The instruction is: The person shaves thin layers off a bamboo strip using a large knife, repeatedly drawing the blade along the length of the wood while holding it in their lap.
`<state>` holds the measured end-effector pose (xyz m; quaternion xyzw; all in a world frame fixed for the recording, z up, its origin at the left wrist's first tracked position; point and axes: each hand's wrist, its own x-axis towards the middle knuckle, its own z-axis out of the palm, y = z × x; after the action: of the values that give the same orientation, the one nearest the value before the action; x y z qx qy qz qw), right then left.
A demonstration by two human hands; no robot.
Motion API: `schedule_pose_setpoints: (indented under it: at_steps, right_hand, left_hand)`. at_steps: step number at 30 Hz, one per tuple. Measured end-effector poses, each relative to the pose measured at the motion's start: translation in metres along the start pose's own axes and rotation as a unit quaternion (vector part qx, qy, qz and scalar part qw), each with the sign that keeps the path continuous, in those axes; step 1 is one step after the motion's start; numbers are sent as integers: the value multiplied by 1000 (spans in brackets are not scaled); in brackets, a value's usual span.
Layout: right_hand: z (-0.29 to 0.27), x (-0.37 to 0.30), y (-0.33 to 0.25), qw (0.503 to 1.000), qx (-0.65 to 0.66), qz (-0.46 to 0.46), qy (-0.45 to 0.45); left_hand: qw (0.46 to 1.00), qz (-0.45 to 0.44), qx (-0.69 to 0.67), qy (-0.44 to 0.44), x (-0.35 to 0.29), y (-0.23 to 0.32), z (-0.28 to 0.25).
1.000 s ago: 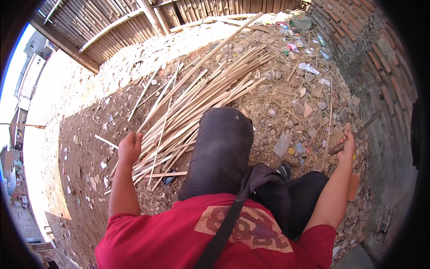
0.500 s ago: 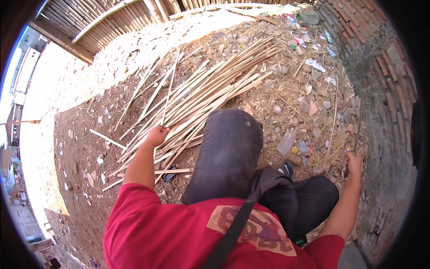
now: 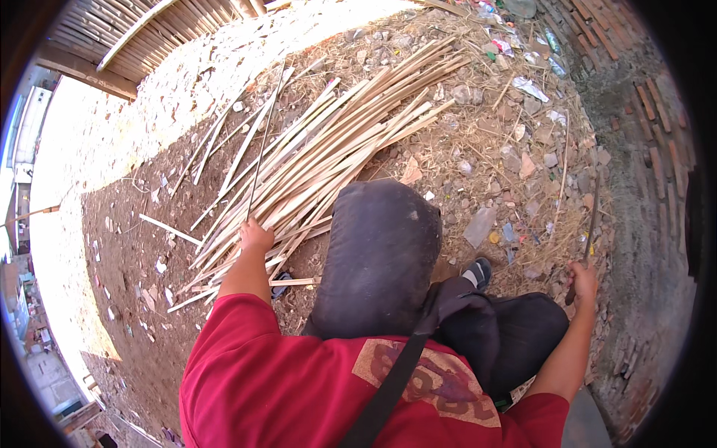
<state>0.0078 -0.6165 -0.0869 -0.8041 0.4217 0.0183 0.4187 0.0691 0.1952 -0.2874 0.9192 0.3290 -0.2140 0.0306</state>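
Left hand [image 3: 256,237]: closed around one thin strip [image 3: 263,145], which rises from the fist and leans away over the pile, its far end up near the pale sunlit ground. Right hand [image 3: 583,281]: closed on the handle of a long dark blade [image 3: 591,224], held out to the person's right, tip pointing away toward the brick wall [image 3: 657,172]. Pile of split bamboo strips [image 3: 336,149]: pale, long, lying fanned on bare dirt just ahead of the left hand, ends touching and crossing. Raised knee in dark trousers [image 3: 381,254]: between the two hands, just beside the pile's near end. Shoe [image 3: 476,273]: beside the knee, on the dirt. Litter and straw [image 3: 515,142]: scattered between pile and wall. Bamboo fence [image 3: 149,30]: at the far edge.
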Motion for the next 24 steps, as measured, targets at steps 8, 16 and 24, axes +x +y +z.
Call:
schedule_pose_setpoints:
  at_steps: [8,16,24]
  right_hand:
    - [3,-5,-3,997,-71,3,-24]
    - [-1,0,5,995,-94,7,-38]
    - [7,-10,-11,995,-89,-6,-38]
  left_hand:
    - [965,239,20,-110,-52,45,26]
    - [975,169,97,-110,-43,58,40]
    - [985,162,-35,51,4,74,-13]
